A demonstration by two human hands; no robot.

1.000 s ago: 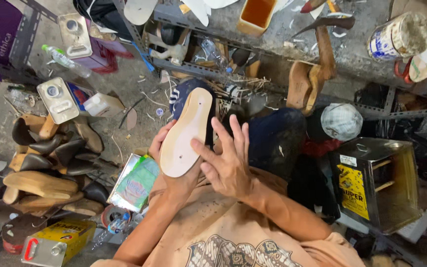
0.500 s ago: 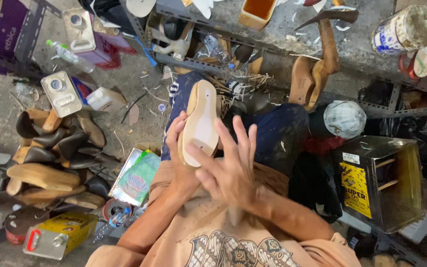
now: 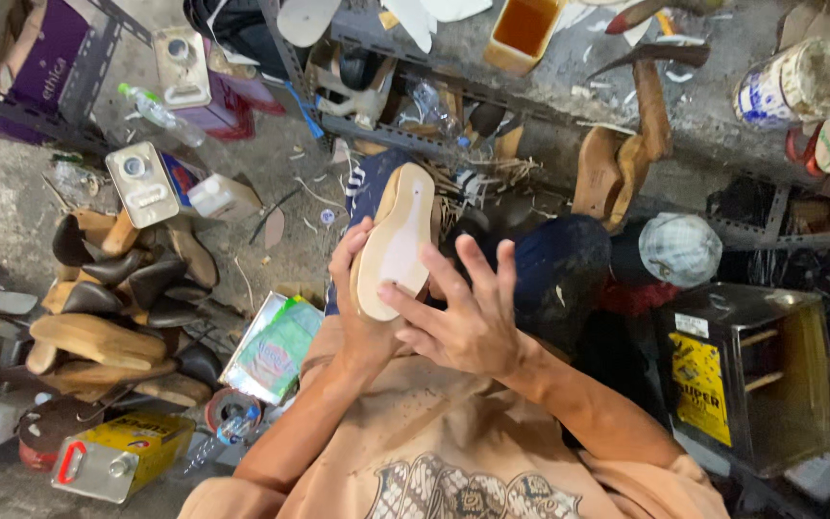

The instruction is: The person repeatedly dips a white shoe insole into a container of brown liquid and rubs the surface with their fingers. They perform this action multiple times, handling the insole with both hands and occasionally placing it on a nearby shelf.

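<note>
My left hand (image 3: 357,288) grips a tan shoe form with a pale insole (image 3: 398,235) on its upturned bottom, held tilted in front of my chest. My right hand (image 3: 463,312) lies against the lower right edge of that insole, fingers spread and fingertips pressing on it. Both forearms come up from my beige printed shirt. My knees in dark blue trousers (image 3: 559,269) sit just behind the shoe form.
A heap of wooden and dark shoe forms (image 3: 117,298) lies on the floor at left, with metal cans (image 3: 141,183) and a yellow can (image 3: 122,457) near it. A yellow-labelled metal tin (image 3: 742,375) stands at right. A cluttered bench (image 3: 626,58) with a hammer runs across the top.
The shoe form has tilted more on edge and shifted slightly right. My right hand has slid along its lower edge, fingers still spread on the insole.
</note>
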